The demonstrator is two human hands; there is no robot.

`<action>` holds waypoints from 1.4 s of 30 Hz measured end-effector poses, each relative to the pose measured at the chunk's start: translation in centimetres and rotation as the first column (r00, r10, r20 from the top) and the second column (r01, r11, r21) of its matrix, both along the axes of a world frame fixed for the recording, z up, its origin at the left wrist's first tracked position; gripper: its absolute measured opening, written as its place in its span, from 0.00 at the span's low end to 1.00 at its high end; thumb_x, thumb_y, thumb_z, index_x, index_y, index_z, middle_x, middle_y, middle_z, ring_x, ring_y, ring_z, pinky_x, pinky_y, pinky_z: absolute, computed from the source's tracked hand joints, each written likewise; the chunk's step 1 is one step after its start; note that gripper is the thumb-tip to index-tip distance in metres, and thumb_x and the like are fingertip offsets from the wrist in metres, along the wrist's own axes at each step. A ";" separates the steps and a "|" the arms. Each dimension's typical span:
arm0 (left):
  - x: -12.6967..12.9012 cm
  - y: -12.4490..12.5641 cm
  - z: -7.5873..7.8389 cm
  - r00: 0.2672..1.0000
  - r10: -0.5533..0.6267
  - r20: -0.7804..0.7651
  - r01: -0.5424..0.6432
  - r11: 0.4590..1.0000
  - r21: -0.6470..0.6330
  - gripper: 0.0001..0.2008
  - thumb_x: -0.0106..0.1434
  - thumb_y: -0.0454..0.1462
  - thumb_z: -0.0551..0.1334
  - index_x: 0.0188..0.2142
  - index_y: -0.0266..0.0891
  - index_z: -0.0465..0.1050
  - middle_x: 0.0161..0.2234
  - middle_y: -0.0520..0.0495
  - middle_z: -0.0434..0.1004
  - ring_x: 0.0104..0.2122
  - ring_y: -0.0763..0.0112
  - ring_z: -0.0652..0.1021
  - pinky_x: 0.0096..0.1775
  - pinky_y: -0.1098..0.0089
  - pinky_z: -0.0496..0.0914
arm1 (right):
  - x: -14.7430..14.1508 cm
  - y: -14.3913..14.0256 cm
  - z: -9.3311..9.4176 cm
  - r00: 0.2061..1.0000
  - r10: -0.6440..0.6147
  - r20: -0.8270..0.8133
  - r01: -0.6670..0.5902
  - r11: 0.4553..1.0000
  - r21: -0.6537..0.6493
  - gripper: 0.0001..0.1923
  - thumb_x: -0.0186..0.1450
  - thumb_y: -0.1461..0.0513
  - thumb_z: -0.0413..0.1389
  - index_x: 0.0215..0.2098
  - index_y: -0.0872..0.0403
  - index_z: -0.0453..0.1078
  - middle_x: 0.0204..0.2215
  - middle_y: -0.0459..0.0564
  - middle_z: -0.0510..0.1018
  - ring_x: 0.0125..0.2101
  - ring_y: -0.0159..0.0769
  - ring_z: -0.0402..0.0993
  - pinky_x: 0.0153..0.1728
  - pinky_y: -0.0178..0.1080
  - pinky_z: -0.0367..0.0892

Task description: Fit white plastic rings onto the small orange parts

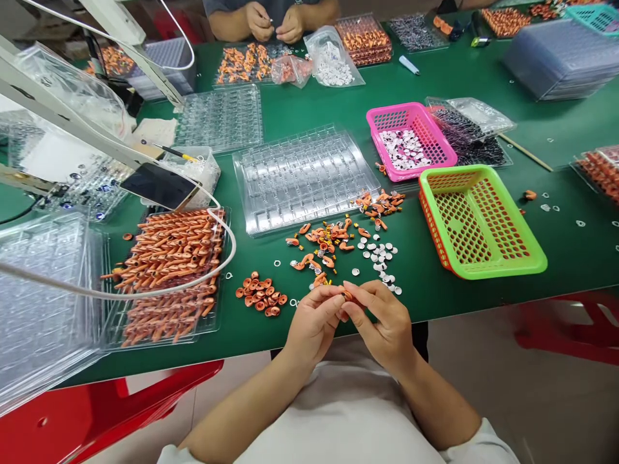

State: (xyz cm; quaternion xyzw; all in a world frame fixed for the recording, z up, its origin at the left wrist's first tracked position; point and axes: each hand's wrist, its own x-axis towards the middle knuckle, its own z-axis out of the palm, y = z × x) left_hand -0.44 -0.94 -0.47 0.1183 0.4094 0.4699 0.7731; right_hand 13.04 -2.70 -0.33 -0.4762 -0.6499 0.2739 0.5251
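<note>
Hands meet at table edge: left hand (313, 322) and right hand (382, 322) pinch one small orange piece (347, 296) between fingertips. Just beyond, loose orange pieces (329, 241) and white discs (378, 254) scattered on green table (435, 77). Clear ribbed blister tray (302, 175) empty. Green mesh basket (478, 219) empty; pink basket (410, 138) holds white discs. Left tray (169, 274) packed with orange parts.
</note>
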 end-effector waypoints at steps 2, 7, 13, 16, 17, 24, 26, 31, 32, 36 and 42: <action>0.0 0.0 0.2 1.000 -0.012 0.008 0.012 1.000 0.010 0.08 0.49 0.35 0.76 0.29 0.37 0.81 0.27 0.50 0.81 0.26 0.77 0.77 0.30 0.77 0.72 | 0.1 0.0 0.1 1.000 0.000 0.001 0.000 1.000 0.010 0.20 0.68 0.69 0.56 0.56 0.47 0.71 0.34 0.49 0.76 0.33 0.33 0.75 0.33 0.36 0.75; -0.3 -0.1 0.3 0.999 -0.054 -0.001 0.054 0.998 0.016 0.09 0.48 0.36 0.76 0.29 0.37 0.81 0.26 0.49 0.81 0.25 0.76 0.77 0.30 0.75 0.72 | 0.3 -0.1 0.4 1.000 0.020 0.016 -0.021 1.000 0.022 0.21 0.68 0.69 0.55 0.57 0.48 0.71 0.34 0.50 0.77 0.32 0.34 0.75 0.33 0.36 0.76; -0.6 -0.2 0.1 0.996 -0.085 -0.022 0.086 0.996 0.038 0.09 0.49 0.37 0.76 0.29 0.37 0.81 0.26 0.49 0.80 0.25 0.75 0.78 0.32 0.74 0.73 | 0.5 -0.2 0.4 0.998 0.025 0.057 -0.028 0.999 0.043 0.21 0.67 0.70 0.55 0.57 0.49 0.71 0.35 0.51 0.78 0.33 0.35 0.75 0.33 0.38 0.76; -0.6 -0.1 0.2 0.994 -0.087 -0.066 0.091 0.994 0.053 0.10 0.48 0.37 0.76 0.29 0.36 0.81 0.25 0.49 0.80 0.24 0.76 0.77 0.31 0.74 0.73 | 0.6 -0.3 0.4 0.995 0.030 0.098 -0.035 0.998 0.052 0.22 0.67 0.70 0.55 0.58 0.50 0.70 0.34 0.51 0.78 0.33 0.35 0.75 0.33 0.38 0.76; -0.6 -0.1 0.2 0.993 -0.084 -0.086 0.089 0.994 0.062 0.10 0.48 0.37 0.76 0.29 0.36 0.81 0.26 0.49 0.80 0.24 0.76 0.77 0.31 0.74 0.73 | 0.7 -0.3 0.4 0.993 0.031 0.114 -0.037 0.998 0.054 0.23 0.68 0.70 0.54 0.59 0.49 0.70 0.34 0.51 0.78 0.33 0.36 0.75 0.33 0.39 0.76; -0.9 -0.4 -0.4 0.978 -0.080 -0.191 0.119 0.972 0.201 0.08 0.52 0.37 0.74 0.32 0.38 0.82 0.29 0.48 0.82 0.27 0.73 0.79 0.33 0.72 0.75 | 1.1 -0.4 0.5 0.977 0.062 0.204 -0.076 0.995 0.062 0.24 0.68 0.70 0.54 0.61 0.50 0.67 0.35 0.53 0.78 0.34 0.37 0.75 0.33 0.40 0.75; -1.1 -0.5 -0.8 0.971 -0.086 -0.221 0.138 0.963 0.233 0.06 0.55 0.36 0.73 0.34 0.38 0.82 0.30 0.47 0.83 0.28 0.72 0.80 0.34 0.72 0.76 | 1.3 -0.4 0.5 0.970 0.075 0.231 -0.092 0.994 0.065 0.24 0.68 0.70 0.54 0.61 0.51 0.66 0.34 0.53 0.78 0.33 0.38 0.75 0.33 0.40 0.75; -1.0 -0.6 -0.7 0.973 -0.070 -0.219 0.122 0.965 0.231 0.05 0.54 0.36 0.73 0.32 0.39 0.82 0.29 0.49 0.82 0.27 0.73 0.79 0.34 0.73 0.75 | 1.5 -0.3 0.7 0.967 0.106 0.231 -0.118 0.992 0.040 0.22 0.69 0.68 0.53 0.61 0.51 0.67 0.33 0.51 0.77 0.32 0.36 0.75 0.31 0.39 0.74; -0.9 -0.6 -0.6 0.978 -0.062 -0.201 0.106 0.971 0.216 0.06 0.53 0.36 0.74 0.31 0.39 0.82 0.29 0.49 0.82 0.27 0.73 0.79 0.33 0.73 0.75 | 1.4 -0.3 0.7 0.972 0.108 0.207 -0.117 0.993 0.028 0.21 0.69 0.68 0.53 0.60 0.51 0.67 0.33 0.51 0.77 0.32 0.36 0.75 0.32 0.38 0.75; -0.2 -0.5 0.2 0.993 -0.031 -0.111 0.043 0.994 0.104 0.09 0.48 0.37 0.76 0.29 0.38 0.81 0.28 0.49 0.81 0.29 0.72 0.79 0.35 0.72 0.74 | 0.9 -0.4 0.5 0.991 0.082 0.103 -0.079 0.996 -0.030 0.17 0.69 0.65 0.54 0.57 0.51 0.70 0.33 0.50 0.76 0.30 0.34 0.74 0.30 0.36 0.75; 0.0 -0.7 0.4 0.998 -0.035 -0.043 0.035 0.999 0.005 0.09 0.48 0.36 0.76 0.29 0.38 0.81 0.29 0.48 0.82 0.30 0.71 0.80 0.36 0.72 0.73 | 0.6 -0.6 -0.1 0.997 0.070 0.033 -0.068 0.996 -0.060 0.17 0.69 0.67 0.56 0.55 0.53 0.71 0.34 0.51 0.75 0.32 0.34 0.73 0.32 0.36 0.74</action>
